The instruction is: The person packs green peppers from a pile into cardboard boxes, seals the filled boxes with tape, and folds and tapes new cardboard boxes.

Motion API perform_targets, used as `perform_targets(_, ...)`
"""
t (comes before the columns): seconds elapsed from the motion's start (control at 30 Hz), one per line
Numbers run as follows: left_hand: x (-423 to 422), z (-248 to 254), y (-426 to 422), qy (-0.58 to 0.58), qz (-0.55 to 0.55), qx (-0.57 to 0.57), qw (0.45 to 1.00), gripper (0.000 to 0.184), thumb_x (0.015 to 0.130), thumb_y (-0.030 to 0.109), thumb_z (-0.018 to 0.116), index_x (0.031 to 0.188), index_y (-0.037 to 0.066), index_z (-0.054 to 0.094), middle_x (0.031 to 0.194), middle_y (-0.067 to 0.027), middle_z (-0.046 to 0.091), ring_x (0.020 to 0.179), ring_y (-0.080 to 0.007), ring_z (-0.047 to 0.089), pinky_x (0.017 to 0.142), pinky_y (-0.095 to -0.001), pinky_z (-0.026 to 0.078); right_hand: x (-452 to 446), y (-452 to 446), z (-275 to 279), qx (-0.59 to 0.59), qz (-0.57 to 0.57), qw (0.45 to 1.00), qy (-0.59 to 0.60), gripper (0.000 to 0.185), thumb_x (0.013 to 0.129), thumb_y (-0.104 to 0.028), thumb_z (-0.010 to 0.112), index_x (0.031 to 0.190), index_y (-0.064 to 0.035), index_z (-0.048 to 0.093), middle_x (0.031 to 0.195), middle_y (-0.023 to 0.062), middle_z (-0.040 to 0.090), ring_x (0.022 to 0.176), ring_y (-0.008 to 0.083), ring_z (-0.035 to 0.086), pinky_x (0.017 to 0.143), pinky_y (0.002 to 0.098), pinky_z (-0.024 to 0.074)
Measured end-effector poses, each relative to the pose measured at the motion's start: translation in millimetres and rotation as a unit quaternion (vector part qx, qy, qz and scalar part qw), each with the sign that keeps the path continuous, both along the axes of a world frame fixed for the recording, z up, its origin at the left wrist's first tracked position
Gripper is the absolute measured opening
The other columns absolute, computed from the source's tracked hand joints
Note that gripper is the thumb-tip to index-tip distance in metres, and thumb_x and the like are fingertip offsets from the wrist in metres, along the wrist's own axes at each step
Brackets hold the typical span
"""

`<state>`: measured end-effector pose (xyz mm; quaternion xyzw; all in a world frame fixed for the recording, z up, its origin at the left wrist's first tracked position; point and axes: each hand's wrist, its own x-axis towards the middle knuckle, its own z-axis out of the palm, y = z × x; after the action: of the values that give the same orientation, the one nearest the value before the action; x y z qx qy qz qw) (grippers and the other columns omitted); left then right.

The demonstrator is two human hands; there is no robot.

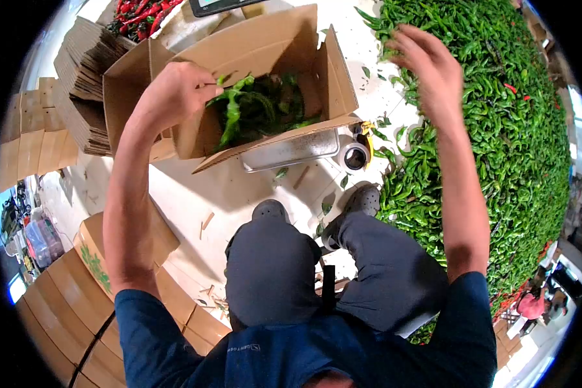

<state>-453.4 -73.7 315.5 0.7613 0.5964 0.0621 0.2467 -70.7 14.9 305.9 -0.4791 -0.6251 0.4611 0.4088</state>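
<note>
Green peppers [233, 111] are pinched by the left hand [184, 94] at the box [265, 42]'s left edge, so it seems the box is being filled and the grip must be loosened, but whether anything is held by the blurry, bent right hand [430, 68] near the pile [498, 142]'s edge cannot be told.

Green peppers [260, 103] — loose in carton [255, 48]

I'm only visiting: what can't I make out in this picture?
In the head view:
Right hand: blurred, so whether it holds anything is unclear.
Open carton: its bottom is mostly hidden by green peppers.
Metal tray: partly covered by the carton.
Dark-edged object: cut off by the top edge.
Pinkish-red shape: too small to identify.
</note>
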Motion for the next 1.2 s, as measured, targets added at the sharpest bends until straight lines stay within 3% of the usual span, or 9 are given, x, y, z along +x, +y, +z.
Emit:
perform_targets(0.2,153,29,-26,-0.268,-0.050,-0.141,0.952,0.028,0.093,0.031,0.069,0.085,0.004,0.066,0.071,-0.0052,0.061,0.061,-0.0137,0.057,0.057,-0.0305,0.046,327,-141,-144,-0.105,-0.184,0.861,-0.461,0.101,0.082,-0.042,0.077,0.154,0.0049,0.023,0.155,0.0296,0.032,0.141,0.0391,0.038,0.116,0.0440,0.0332)
perform_targets(0.3,269,-46,-48,-0.225,-0.255,-0.304,0.890,0.068,0.092,0.038,0.069,0.144,0.004,0.043,0.125,-0.0248,0.063,0.113,-0.0367,0.064,0.099,-0.0454,0.050,440,-268,-174,-0.273,-0.324,0.677,-0.602,0.117,0.073,-0.063,0.077,0.156,0.0000,0.023,0.157,0.0282,0.030,0.143,0.0419,0.035,0.115,0.0516,0.0320)
perform_targets(0.43,409,-163,-56,-0.035,-0.307,-0.445,0.840,0.102,0.085,0.041,0.076,0.157,0.003,0.016,0.148,-0.0323,0.040,0.136,-0.0391,0.046,0.112,-0.0431,0.041,489,-323,-210,-0.379,-0.296,0.689,-0.543,0.118,0.077,-0.080,0.059,0.161,-0.0146,0.009,0.162,0.0275,0.016,0.147,0.0481,0.022,0.116,0.0613,0.0282)
perform_targets(0.57,520,-213,-56,-0.233,-0.053,-0.399,0.885,0.112,0.081,0.050,0.077,0.159,0.006,0.010,0.163,-0.0261,0.007,0.151,-0.0406,0.013,0.122,-0.0566,0.019,422,-316,-189,-0.299,-0.282,0.726,-0.552,0.097,0.088,-0.064,0.061,0.155,-0.0022,0.026,0.156,0.0286,0.030,0.143,0.0433,0.032,0.115,0.0553,0.0328)
perform_targets(0.77,602,-244,-144,-0.227,-0.148,-0.354,0.895,0.126,0.062,0.047,0.092,0.158,0.008,0.019,0.152,-0.0256,0.033,0.139,-0.0399,0.038,0.117,-0.0504,0.031,401,-325,-146,-0.358,-0.196,0.734,-0.544,0.117,0.071,-0.059,0.081,0.158,-0.0109,0.021,0.156,0.0283,0.030,0.144,0.0419,0.032,0.116,0.0508,0.0326)
perform_targets(0.83,596,-252,-140,-0.209,-0.124,-0.319,0.916,0.123,0.061,0.045,0.093,0.157,0.017,0.021,0.139,-0.0276,0.038,0.119,-0.0406,0.054,0.103,-0.0486,0.050,430,-341,-149,-0.351,-0.248,0.764,-0.480,0.124,0.065,-0.058,0.086,0.160,-0.0169,0.017,0.159,0.0267,0.024,0.143,0.0423,0.034,0.116,0.0501,0.0343)
perform_targets(1.0,618,-237,-153,-0.244,-0.106,-0.439,0.858,0.136,0.060,0.043,0.095,0.158,0.005,0.009,0.148,-0.0336,0.030,0.136,-0.0446,0.040,0.115,-0.0471,0.036,408,-342,-147,-0.422,-0.244,0.758,-0.434,0.131,0.065,-0.058,0.087,0.160,-0.0128,0.009,0.158,0.0284,0.024,0.142,0.0422,0.036,0.116,0.0520,0.0365)
perform_targets(1.13,611,-258,-168,-0.384,-0.086,-0.482,0.783,0.129,0.066,0.020,0.093,0.159,0.004,0.006,0.156,-0.0226,0.033,0.143,-0.0303,0.037,0.114,-0.0363,0.037,377,-360,-160,-0.372,-0.302,0.784,-0.394,0.126,0.070,-0.065,0.080,0.159,-0.0089,0.011,0.158,0.0309,0.023,0.139,0.0474,0.038,0.112,0.0517,0.0395)
perform_targets(1.2,623,-255,-165,-0.411,0.023,-0.602,0.684,0.126,0.072,0.034,0.090,0.160,0.012,0.001,0.159,-0.0157,0.031,0.142,-0.0308,0.038,0.111,-0.0614,0.033,385,-364,-182,-0.363,-0.371,0.776,-0.357,0.122,0.076,-0.063,0.076,0.159,-0.0057,0.008,0.156,0.0328,0.025,0.140,0.0461,0.037,0.112,0.0507,0.0389)
